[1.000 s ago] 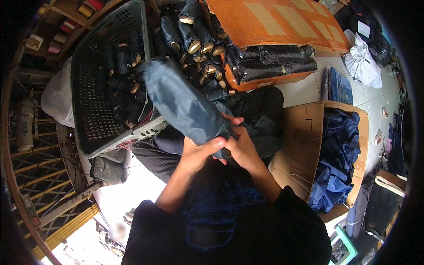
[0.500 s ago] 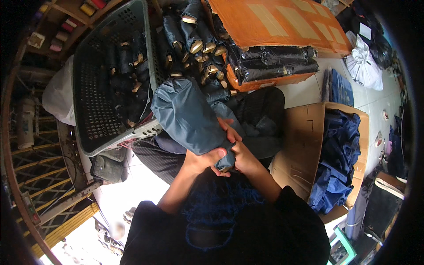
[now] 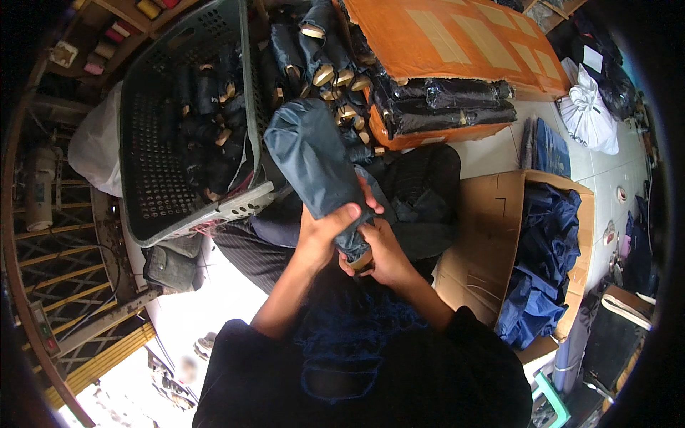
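A folded umbrella (image 3: 311, 158) in grey-blue fabric slants across my lap, its puffy end pointing up and left. A tan handle end (image 3: 362, 261) shows at its lower tip. My left hand (image 3: 322, 232) wraps round the fabric from the left, thumb across the top. My right hand (image 3: 385, 246) grips the lower part near the handle from the right, and its far fingers are partly hidden. Beyond the umbrella lies a heap of similar umbrellas (image 3: 321, 75) with tan handle ends. More grey-blue fabric (image 3: 416, 236) rests on my lap.
A dark perforated basket (image 3: 246, 85) of umbrellas stands at left. Far ahead sits an orange carton (image 3: 457, 36) with black wrapped packs (image 3: 446, 103). At right, an open cardboard box (image 3: 474, 242) holds dark blue fabric (image 3: 546, 242). A white sack (image 3: 589, 110) lies far right.
The umbrella's fabric end has swung slightly right and looks narrower, drawn in tighter. My hands have shifted along it, and the tan handle end now shows more plainly.
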`<move>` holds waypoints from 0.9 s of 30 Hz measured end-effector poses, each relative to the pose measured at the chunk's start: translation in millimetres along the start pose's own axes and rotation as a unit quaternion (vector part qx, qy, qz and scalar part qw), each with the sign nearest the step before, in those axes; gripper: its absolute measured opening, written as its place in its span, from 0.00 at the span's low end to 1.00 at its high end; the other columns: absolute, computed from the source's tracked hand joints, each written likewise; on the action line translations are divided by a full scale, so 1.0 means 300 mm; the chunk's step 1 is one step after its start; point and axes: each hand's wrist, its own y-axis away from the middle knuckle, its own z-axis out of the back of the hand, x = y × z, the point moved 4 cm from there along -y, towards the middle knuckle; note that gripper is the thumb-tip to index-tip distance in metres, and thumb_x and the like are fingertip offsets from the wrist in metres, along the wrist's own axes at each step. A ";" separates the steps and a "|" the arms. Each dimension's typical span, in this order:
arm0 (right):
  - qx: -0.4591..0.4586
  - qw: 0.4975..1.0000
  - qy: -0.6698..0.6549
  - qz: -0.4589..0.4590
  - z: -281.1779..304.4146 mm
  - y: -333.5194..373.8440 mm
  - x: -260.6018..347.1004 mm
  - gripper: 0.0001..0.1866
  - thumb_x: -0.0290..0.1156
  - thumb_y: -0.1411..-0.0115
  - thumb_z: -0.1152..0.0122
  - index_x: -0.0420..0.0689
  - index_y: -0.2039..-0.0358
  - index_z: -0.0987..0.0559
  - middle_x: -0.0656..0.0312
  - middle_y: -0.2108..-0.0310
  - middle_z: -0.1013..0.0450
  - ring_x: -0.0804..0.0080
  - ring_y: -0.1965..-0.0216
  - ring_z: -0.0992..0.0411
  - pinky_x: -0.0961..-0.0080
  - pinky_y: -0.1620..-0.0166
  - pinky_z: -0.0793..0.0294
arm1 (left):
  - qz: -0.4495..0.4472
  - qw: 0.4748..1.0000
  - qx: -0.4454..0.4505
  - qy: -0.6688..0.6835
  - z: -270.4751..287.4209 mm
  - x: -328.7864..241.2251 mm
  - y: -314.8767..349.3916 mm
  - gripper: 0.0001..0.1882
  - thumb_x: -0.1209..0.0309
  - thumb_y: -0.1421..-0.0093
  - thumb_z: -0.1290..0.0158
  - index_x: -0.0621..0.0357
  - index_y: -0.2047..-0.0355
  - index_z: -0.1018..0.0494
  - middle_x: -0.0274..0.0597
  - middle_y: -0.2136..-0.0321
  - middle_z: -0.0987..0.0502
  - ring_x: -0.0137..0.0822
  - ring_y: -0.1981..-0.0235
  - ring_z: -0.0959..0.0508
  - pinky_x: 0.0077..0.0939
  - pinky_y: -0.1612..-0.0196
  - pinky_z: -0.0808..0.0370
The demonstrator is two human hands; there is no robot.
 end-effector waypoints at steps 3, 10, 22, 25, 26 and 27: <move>-0.103 0.991 -0.032 0.079 0.000 0.011 0.012 0.15 0.38 0.36 0.51 0.36 0.63 0.30 0.55 0.76 0.29 0.68 0.83 0.28 0.74 0.87 0.33 | 0.032 0.999 -0.014 -0.041 -0.021 0.037 0.022 0.21 0.74 0.47 0.44 0.70 0.55 0.34 0.49 0.67 0.24 0.43 0.58 0.23 0.37 0.52 0.27; -0.081 0.993 0.029 0.085 0.019 0.005 0.043 0.16 0.34 0.39 0.49 0.36 0.56 0.29 0.56 0.72 0.27 0.69 0.79 0.26 0.76 0.81 0.29 | 0.030 0.993 0.042 -0.104 -0.009 0.031 0.025 0.27 0.63 0.45 0.43 0.69 0.51 0.35 0.56 0.56 0.25 0.41 0.53 0.25 0.36 0.48 0.30; 0.023 0.999 0.024 0.014 -0.007 -0.016 0.011 0.09 0.32 0.36 0.51 0.38 0.64 0.29 0.56 0.75 0.28 0.68 0.80 0.27 0.82 0.86 0.41 | -0.035 0.998 -0.026 -0.047 0.024 -0.006 -0.034 0.21 0.64 0.42 0.48 0.68 0.56 0.36 0.48 0.70 0.27 0.41 0.67 0.23 0.36 0.56 0.26; -0.002 1.000 0.029 0.011 -0.013 -0.022 0.013 0.09 0.31 0.36 0.52 0.38 0.66 0.29 0.57 0.76 0.29 0.69 0.80 0.27 0.82 0.87 0.42 | -0.019 0.998 -0.058 -0.028 0.039 0.005 -0.019 0.19 0.64 0.41 0.49 0.68 0.57 0.36 0.48 0.70 0.27 0.41 0.67 0.23 0.35 0.58 0.26; -0.009 0.999 0.031 0.008 -0.020 -0.025 0.022 0.09 0.31 0.36 0.52 0.39 0.66 0.29 0.58 0.76 0.29 0.69 0.80 0.27 0.82 0.87 0.42 | -0.028 0.998 -0.033 -0.049 0.050 -0.002 -0.021 0.21 0.60 0.40 0.49 0.68 0.56 0.36 0.49 0.67 0.27 0.42 0.64 0.23 0.35 0.57 0.25; 0.008 0.999 0.033 0.006 -0.025 -0.030 0.027 0.11 0.34 0.35 0.54 0.39 0.67 0.29 0.58 0.76 0.29 0.70 0.80 0.28 0.82 0.87 0.42 | -0.033 0.999 -0.021 -0.023 0.055 -0.002 -0.029 0.24 0.59 0.39 0.49 0.68 0.54 0.37 0.50 0.65 0.27 0.43 0.62 0.23 0.35 0.56 0.25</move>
